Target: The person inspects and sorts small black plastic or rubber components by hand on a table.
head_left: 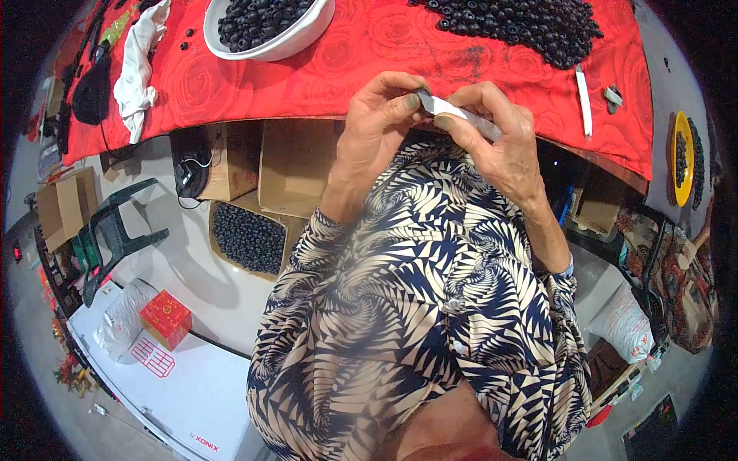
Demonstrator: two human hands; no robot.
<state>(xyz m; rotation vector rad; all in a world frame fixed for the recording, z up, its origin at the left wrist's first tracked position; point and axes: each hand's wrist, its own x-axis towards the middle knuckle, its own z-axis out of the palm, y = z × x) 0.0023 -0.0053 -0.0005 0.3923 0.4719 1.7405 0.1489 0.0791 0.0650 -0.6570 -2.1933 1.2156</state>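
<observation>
Just past the near edge of the red tablecloth, my two hands meet in front of my chest. My left hand (371,132) pinches a small dark piece (423,98) between thumb and fingertips; its shape is mostly hidden. My right hand (498,138) is closed round a slim white-handled tool (453,111), which points left against the dark piece. The tool's tip cannot be made out. Beyond my hands, a white bowl (290,47) holds many black bead-like pieces (261,21). A pile of similar black pieces (515,27) lies on the cloth at the far right.
Right of my hands lie a slim white tool (584,100) and a small grey object (613,97). A white cloth (140,73) rests at the table's left. Below stand an open box of black pieces (247,238), a dark stool (115,227) and a red box (166,319).
</observation>
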